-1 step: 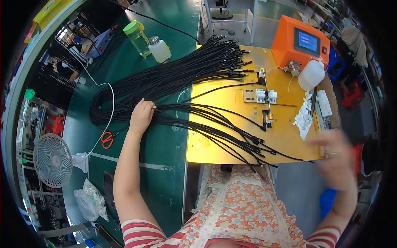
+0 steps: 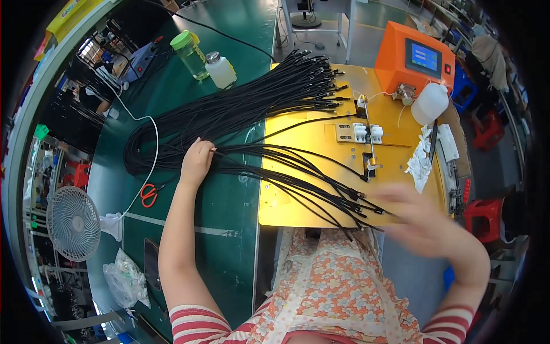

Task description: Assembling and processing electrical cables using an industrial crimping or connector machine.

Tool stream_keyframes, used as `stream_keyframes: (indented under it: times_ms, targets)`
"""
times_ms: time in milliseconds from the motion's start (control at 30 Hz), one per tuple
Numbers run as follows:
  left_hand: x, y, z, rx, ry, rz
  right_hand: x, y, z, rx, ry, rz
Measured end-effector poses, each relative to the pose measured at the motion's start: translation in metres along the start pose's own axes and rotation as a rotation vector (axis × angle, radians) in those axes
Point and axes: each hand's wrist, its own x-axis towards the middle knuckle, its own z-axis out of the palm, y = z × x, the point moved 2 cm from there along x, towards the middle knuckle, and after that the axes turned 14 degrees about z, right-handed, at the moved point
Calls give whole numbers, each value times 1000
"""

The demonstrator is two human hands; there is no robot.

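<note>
A thick bundle of black cables [image 2: 229, 103] lies looped across the green table, its connector ends reaching over the yellow plate [image 2: 281, 203]. My left hand [image 2: 197, 160] is closed round part of the bundle near the loop. From there a looser group of cables [image 2: 309, 183] fans out toward the plate's near edge. My right hand [image 2: 415, 221] is blurred by motion beside those cables' connector ends, so its fingers cannot be made out. One cable runs to a metal fixture with white blocks [image 2: 366, 133] on the plate.
An orange machine with a screen [image 2: 412, 60] stands at the far right, with a white plastic bottle [image 2: 431, 104] and crumpled tissue [image 2: 420, 163] nearby. Left are red-handled scissors [image 2: 149, 196], a white fan [image 2: 74, 222] and a plastic bag [image 2: 126, 278]. A green-capped bottle [image 2: 190, 54] stands behind the bundle.
My right hand has swung left from beyond the plate's right edge to the loose connector ends. My left hand stays at almost the same place on the cables.
</note>
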Motion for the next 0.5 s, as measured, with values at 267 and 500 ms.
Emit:
stream_keyframes:
  times_ms: [267,500]
  targets:
    - [35,4,16,-93,61,64,162,12,129,846,-273,499]
    - [-5,-2,0,23,-84,150,1,-40,-22,253,-423,497]
